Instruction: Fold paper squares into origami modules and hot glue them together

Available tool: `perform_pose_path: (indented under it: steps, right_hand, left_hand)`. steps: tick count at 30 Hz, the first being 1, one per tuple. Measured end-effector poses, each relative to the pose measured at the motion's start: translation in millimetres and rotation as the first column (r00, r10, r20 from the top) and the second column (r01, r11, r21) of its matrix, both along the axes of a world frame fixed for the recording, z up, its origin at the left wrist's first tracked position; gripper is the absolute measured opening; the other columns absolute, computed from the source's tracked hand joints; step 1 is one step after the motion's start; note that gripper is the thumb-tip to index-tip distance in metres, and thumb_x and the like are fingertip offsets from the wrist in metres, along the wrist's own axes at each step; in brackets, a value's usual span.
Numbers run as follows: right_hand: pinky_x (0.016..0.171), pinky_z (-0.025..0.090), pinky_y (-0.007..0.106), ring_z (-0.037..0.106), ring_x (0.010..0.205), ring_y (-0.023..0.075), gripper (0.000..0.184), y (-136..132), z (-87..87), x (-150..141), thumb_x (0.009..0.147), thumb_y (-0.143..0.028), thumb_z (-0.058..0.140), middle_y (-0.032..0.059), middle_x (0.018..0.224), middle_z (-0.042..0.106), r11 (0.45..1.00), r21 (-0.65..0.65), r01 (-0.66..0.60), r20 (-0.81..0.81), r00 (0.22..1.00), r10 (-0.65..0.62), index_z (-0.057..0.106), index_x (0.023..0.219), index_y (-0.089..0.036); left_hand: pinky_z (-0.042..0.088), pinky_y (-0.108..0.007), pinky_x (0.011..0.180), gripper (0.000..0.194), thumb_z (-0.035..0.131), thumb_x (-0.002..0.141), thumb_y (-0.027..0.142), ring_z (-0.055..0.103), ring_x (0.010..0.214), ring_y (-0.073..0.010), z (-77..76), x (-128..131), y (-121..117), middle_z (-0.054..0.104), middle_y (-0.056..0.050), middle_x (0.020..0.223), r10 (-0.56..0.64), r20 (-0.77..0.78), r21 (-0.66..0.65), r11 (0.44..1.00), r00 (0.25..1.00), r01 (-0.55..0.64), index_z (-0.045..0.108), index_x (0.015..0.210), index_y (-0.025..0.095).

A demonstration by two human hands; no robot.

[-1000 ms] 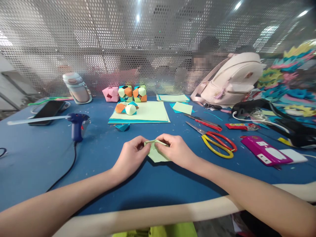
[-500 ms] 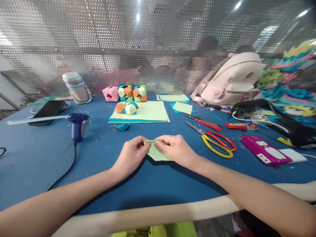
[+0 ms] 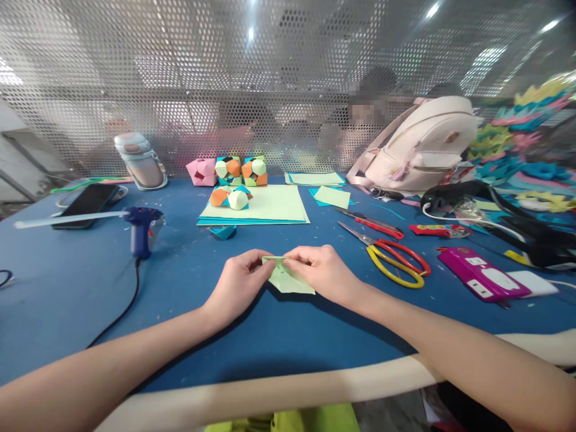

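A partly folded piece of pale green paper (image 3: pixel 291 283) is held just above the blue table (image 3: pixel 189 354), near its front edge. My left hand (image 3: pixel 240 285) pinches its left side between thumb and fingers. On the right side, my right hand (image 3: pixel 326 273) grips the same paper, thumb lying on its face. Beyond the hands lies a small folded blue paper piece (image 3: pixel 223 232). Behind that, a stack of pale green and blue sheets (image 3: pixel 274 210) carries a folded orange, cream and blue paper unit (image 3: pixel 231 197).
Folded paper cubes (image 3: pixel 228 171) stand by the perforated screen. At left are a blue glue gun (image 3: pixel 141 231), a phone (image 3: pixel 85 206) and a bottle (image 3: pixel 140 161). To the right lie scissors (image 3: pixel 396 264), a red cutter (image 3: pixel 378 228), a purple-cased power bank (image 3: pixel 483 276) and a backpack (image 3: pixel 432 147).
Both hands keep their hold on the paper in nearly the same place. The paper's upper face has shifted slightly between the thumbs; the things on the table stay put.
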State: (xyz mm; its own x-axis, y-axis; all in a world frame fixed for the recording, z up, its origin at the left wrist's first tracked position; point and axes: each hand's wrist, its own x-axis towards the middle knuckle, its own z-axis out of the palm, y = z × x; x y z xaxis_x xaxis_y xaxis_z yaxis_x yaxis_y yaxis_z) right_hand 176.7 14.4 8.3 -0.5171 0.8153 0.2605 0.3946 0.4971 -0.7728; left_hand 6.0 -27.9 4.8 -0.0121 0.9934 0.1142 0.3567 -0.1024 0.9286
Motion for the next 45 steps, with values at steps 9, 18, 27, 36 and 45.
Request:
perform_pose_path:
  steps: [9,18,27,36,45]
  right_hand:
    - [0.046,0.034,0.018,0.051,0.052,0.0085,0.021,2.7,-1.7,1.0,0.081,-0.025,0.055,0.0008,0.062,0.066,0.999,0.009,0.031,-0.052,0.998,-0.03,0.072,0.08,-0.012]
    - [0.049,0.039,0.019,0.057,0.058,0.0107,0.018,3.1,-1.8,2.2,0.079,-0.022,0.056,0.0021,0.068,0.07,0.999,-0.041,0.033,-0.083,0.996,-0.036,0.072,0.079,-0.013]
    - [0.049,0.037,0.019,0.054,0.054,0.0088,0.018,3.5,-1.2,2.0,0.081,-0.02,0.054,0.0005,0.063,0.067,0.997,0.081,0.021,-0.034,0.999,-0.019,0.071,0.077,-0.014]
    - [0.056,0.041,0.018,0.058,0.061,0.0098,0.015,4.6,-5.5,0.1,0.073,-0.01,0.057,-0.0009,0.071,0.068,0.99,0.141,-0.012,0.081,0.997,0.0,0.066,0.082,-0.016]
    - [0.065,0.046,0.023,0.064,0.072,0.0145,0.017,3.5,-10.4,1.2,0.076,-0.009,0.052,0.005,0.081,0.07,0.924,0.374,-0.074,0.14,0.99,0.023,0.063,0.086,-0.016]
  left_hand:
    - [0.049,-0.029,0.074,0.038,0.052,0.082,0.041,0.06,0.08,-0.0188,-2.0,-2.3,-0.4,0.068,-0.006,0.088,-0.081,0.178,-0.064,0.994,0.981,0.094,0.066,0.103,0.012]
    - [0.05,-0.025,0.065,0.029,0.052,0.083,0.037,0.057,0.068,-0.0152,-6.0,-2.9,3.2,0.063,-0.002,0.071,-0.032,0.072,-0.01,0.999,0.997,0.033,0.069,0.083,0.014]
    - [0.053,-0.024,0.068,0.027,0.058,0.08,0.036,0.064,0.074,-0.0159,-2.0,-1.4,-0.3,0.07,-0.003,0.081,-0.015,0.154,-0.024,1.0,0.988,0.019,0.07,0.092,0.016]
    - [0.048,-0.023,0.064,0.026,0.053,0.084,0.036,0.06,0.069,-0.0146,-10.3,-2.4,-2.5,0.069,-0.002,0.077,-0.034,-0.08,0.072,0.997,0.996,0.04,0.07,0.09,0.017]
    - [0.044,-0.023,0.06,0.021,0.056,0.08,0.033,0.057,0.064,-0.0135,-8.0,1.1,-5.0,0.068,-0.001,0.07,-0.038,-0.134,0.066,0.997,0.99,0.047,0.068,0.077,0.016]
